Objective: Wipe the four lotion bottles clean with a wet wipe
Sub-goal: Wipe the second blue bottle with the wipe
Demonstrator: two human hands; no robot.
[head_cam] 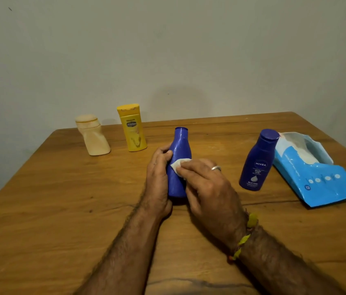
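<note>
At the far left of the wooden table [40,188] stand a cream bottle [93,137] and a yellow bottle [132,128]. In the middle, the left hand [158,177] wraps an upright blue bottle [178,145] while the right hand [206,184] pinches a white wet wipe [179,163] against its side. Right of them stand a dark blue Nivea bottle [258,160] and an open wipes pack [316,175].

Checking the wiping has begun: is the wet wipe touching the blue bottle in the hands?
Touching. The head view shows the right hand pressing the wet wipe flat against the blue bottle.
</note>
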